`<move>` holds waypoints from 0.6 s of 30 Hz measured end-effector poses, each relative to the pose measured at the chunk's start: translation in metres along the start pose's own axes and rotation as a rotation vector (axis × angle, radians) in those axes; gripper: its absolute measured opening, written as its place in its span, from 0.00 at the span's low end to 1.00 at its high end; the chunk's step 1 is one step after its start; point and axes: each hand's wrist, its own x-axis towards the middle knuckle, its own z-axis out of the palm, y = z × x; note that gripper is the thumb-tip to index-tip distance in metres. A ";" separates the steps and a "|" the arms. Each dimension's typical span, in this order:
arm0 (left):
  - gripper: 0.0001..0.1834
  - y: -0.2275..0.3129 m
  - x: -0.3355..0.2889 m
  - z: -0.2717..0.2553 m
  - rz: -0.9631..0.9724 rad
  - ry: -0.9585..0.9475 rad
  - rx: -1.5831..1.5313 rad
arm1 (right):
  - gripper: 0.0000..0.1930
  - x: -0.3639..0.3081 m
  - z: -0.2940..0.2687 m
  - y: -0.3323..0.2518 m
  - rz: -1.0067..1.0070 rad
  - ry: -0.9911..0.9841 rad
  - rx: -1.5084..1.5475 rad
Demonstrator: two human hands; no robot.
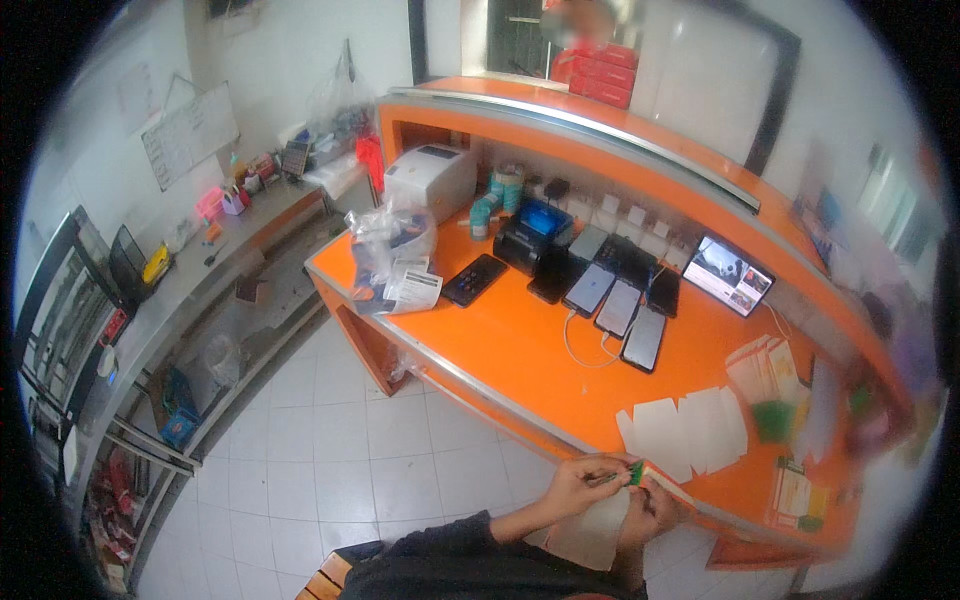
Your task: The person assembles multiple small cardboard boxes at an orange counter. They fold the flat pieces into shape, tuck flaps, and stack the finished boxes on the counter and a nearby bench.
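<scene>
My left hand point(583, 484) and my right hand point(650, 515) are close together at the desk's front edge, both pinching one cardboard carton point(590, 535). Its pale side hangs below my fingers, and a green and orange end shows between them. The carton looks partly folded; my hands hide much of it. Just beyond, white flattened cartons point(685, 432) lie spread on the orange desk point(480, 360). More printed cartons in orange, white and green point(765, 375) lie further right, with another printed carton point(797, 500) near the right end.
Several phones point(615, 305) and a charging cable lie mid-desk. A lit tablet point(728, 275) leans at the back. A white printer point(430, 180), a black device point(532, 235) and a plastic bag point(392, 255) stand left. Beyond the raised counter is a person beside red boxes point(603, 75).
</scene>
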 end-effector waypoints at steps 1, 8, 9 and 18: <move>0.07 0.010 0.011 0.000 -0.025 -0.034 -0.020 | 0.10 0.007 0.002 0.001 0.038 0.062 0.001; 0.10 -0.006 0.055 -0.008 0.217 -0.159 0.207 | 0.07 0.059 0.023 -0.017 0.034 0.025 0.052; 0.11 -0.011 0.057 -0.010 0.311 -0.167 0.348 | 0.06 0.061 0.024 -0.011 0.070 0.023 0.061; 0.19 -0.024 0.069 -0.046 0.515 -0.138 0.544 | 0.11 0.053 0.044 0.046 0.236 -0.109 -0.064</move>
